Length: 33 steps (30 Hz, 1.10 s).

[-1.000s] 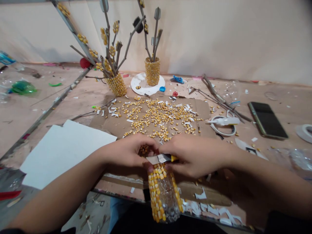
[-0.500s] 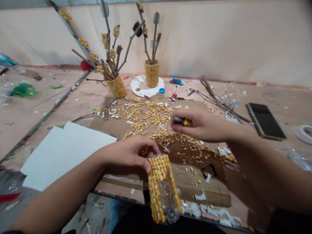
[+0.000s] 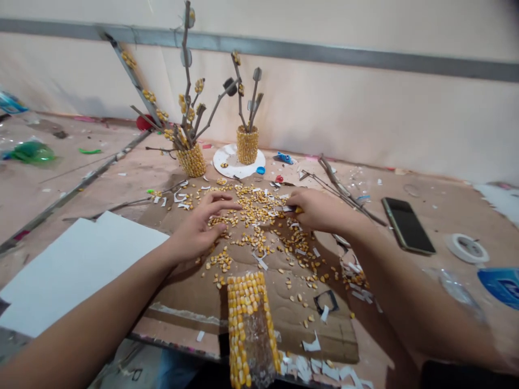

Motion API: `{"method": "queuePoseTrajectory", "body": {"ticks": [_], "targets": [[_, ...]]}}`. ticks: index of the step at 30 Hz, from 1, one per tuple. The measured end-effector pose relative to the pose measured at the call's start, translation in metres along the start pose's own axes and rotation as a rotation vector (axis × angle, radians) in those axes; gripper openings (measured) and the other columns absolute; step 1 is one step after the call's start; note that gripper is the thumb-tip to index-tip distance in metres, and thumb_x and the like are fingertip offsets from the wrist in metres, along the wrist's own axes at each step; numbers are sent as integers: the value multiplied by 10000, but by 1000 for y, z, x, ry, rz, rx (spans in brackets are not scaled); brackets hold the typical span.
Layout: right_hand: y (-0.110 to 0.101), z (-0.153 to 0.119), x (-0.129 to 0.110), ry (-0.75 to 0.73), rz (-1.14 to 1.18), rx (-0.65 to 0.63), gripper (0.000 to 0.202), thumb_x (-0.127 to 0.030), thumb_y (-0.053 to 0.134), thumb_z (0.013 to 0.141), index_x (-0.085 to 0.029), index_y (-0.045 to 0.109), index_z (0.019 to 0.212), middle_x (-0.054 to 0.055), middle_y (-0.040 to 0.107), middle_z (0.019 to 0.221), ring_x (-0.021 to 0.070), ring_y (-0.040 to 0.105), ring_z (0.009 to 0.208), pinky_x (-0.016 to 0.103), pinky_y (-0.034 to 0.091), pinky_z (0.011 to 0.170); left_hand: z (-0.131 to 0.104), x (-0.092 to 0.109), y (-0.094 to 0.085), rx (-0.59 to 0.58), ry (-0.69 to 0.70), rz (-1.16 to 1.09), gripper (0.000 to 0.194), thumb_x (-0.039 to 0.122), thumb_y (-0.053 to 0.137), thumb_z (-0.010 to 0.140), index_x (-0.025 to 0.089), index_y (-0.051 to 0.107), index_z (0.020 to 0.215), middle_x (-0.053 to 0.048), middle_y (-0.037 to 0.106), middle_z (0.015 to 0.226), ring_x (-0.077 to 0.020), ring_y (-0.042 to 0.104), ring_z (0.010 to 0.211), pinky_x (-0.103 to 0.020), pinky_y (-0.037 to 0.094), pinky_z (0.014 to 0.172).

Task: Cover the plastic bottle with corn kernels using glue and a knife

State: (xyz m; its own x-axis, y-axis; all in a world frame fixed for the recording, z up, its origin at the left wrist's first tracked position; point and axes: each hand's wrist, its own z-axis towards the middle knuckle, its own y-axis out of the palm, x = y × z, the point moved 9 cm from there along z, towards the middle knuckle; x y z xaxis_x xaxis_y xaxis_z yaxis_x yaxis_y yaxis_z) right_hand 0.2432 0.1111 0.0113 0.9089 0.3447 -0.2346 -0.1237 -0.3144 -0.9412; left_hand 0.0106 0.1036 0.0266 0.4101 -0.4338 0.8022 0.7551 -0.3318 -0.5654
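Observation:
My left hand [image 3: 205, 224], fingers apart and holding nothing, hovers over the loose corn kernels [image 3: 253, 205] on the flattened cardboard [image 3: 324, 340]. My right hand [image 3: 314, 208] is closed around a small yellow and dark tool [image 3: 292, 209], low over the kernels' right side; its full shape is hidden. Near the front table edge, a clear plastic cylinder [image 3: 253, 324] partly covered with rows of kernels stands out of both hands. Its front has a bare, see-through strip.
Two kernel-covered pots [image 3: 191, 161] [image 3: 247, 146] with twigs stand at the back, one on a white disc [image 3: 227, 167]. White sheets [image 3: 81, 265] lie left. Sticks [image 3: 344, 189], a phone [image 3: 407, 224] and a tape roll [image 3: 467, 247] lie right. Paper scraps [image 3: 312, 367] litter the front edge.
My left hand has let go of the kernel-covered cylinder and moved forward over the kernels. My right hand has come down closer to them, still holding the tool. The view has shifted.

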Motion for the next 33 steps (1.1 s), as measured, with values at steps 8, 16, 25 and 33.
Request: {"method": "queuePoseTrajectory", "body": {"ticks": [8, 16, 25, 33], "targets": [[-1, 3, 5, 39, -46, 29, 114, -195, 639, 908, -187, 747, 873, 120, 743, 923, 219, 597, 817, 320, 339, 684, -2, 0, -15, 177, -23, 98, 280, 398, 663, 939, 219, 770, 1125, -102, 727, 1212, -294, 667, 1205, -446, 527, 1075], [13, 7, 0, 4, -23, -20, 116, -247, 674, 889, -212, 785, 890, 104, 759, 884, 215, 597, 768, 323, 304, 627, -6, -8, -22, 316, -69, -101, 227, 363, 696, 937, 212, 771, 1088, -98, 739, 1161, -258, 730, 1075, -424, 585, 1002], [26, 10, -15, 12, 18, -64, 92, -193, 666, 872, -177, 756, 862, 116, 739, 865, 192, 566, 709, 314, 266, 609, -12, -23, -19, 353, -175, -206, 407, 344, 667, 965, 211, 712, 1347, -98, 777, 1109, -132, 671, 661, -279, 556, 626], [13, -1, -51, -187, 307, 37, 137, -300, 612, 949, -186, 658, 887, 32, 675, 823, 146, 558, 723, 268, 393, 679, -11, 5, 3, 210, -58, -114, 183, 355, 708, 949, 210, 801, 1011, -86, 778, 1031, -239, 724, 1001, -392, 576, 940]]}}
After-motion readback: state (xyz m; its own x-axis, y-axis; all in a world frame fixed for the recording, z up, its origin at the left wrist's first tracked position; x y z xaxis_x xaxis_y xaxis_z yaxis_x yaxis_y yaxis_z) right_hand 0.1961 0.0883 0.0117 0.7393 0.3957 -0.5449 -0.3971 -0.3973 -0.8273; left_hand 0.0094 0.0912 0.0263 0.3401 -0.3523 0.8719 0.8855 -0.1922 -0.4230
